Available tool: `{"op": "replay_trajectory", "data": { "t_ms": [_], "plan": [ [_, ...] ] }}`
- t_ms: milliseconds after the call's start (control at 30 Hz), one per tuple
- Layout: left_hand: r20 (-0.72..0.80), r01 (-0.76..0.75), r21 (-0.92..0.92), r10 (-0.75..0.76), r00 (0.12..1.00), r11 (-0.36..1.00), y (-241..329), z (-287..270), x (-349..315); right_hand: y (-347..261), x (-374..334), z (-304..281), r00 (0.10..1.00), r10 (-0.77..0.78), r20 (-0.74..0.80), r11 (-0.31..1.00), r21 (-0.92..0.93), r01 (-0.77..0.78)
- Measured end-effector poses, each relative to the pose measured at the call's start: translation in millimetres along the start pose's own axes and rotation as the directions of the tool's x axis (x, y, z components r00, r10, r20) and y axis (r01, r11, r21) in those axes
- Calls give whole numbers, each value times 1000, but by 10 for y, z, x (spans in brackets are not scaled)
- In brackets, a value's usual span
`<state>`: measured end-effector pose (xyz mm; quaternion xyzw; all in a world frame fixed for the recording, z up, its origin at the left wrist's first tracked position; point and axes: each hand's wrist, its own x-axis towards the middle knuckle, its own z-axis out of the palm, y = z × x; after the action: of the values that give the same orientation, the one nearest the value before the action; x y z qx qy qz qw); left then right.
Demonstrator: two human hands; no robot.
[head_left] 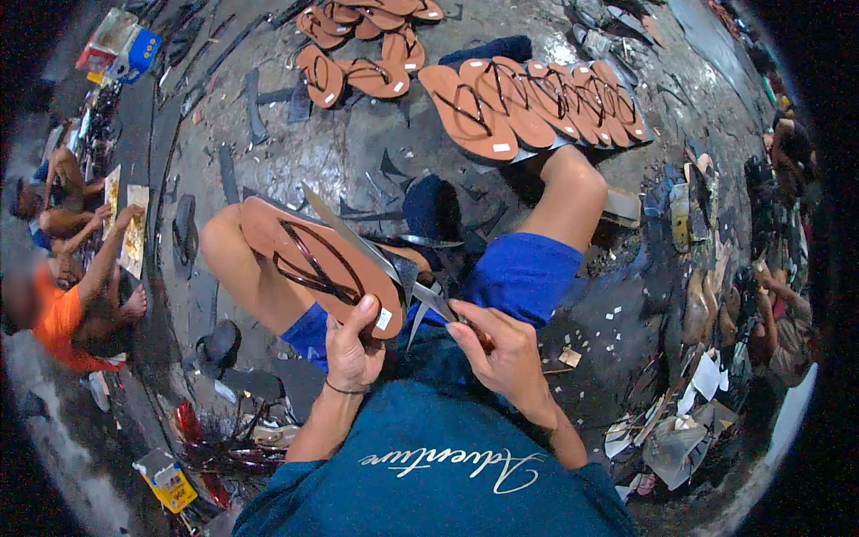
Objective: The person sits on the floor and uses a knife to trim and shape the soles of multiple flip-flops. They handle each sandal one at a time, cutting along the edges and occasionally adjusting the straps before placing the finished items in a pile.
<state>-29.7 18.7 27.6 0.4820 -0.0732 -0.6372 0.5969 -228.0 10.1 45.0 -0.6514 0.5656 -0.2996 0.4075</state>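
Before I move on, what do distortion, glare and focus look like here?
Head view: strong fisheye bending with a black rim; pale glare on the floor near the top; held sandal fairly crisp; orange-shirted person at left softer.

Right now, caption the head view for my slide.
Left hand holding a brown sandal, right hand gripping a knife alongside.

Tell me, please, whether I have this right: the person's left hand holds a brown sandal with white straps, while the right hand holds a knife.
Not quite: the head view shows that the straps are dark, not white. The left hand does hold a brown sandal, and the right hand holds a knife.
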Motion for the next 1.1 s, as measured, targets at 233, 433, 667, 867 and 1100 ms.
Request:
{"op": "replay_trajectory", "data": {
  "t_ms": [233,433,667,867,1100],
  "plan": [
    [-43,-24,-23,23,999,999,13,-354,-162,-231,296,282,992,-96,76,994,54,92],
    [101,109,276,-142,985,955,61,-508,-421,-155,852,507,981,93,168,930,337,-146],
    [207,-103,213,59,977,972,776,-178,210,-425,1025,456,960,-165,227,909,413,58],
    [20,-209,345,215,976,915,1307,77,195,-165,475,82,938,-336,-88,927,146,346],
    [75,-230,412,218,973,882,1132,-20,-21,232,-28,111,939,-340,40,940,45,338]
  ]
}}
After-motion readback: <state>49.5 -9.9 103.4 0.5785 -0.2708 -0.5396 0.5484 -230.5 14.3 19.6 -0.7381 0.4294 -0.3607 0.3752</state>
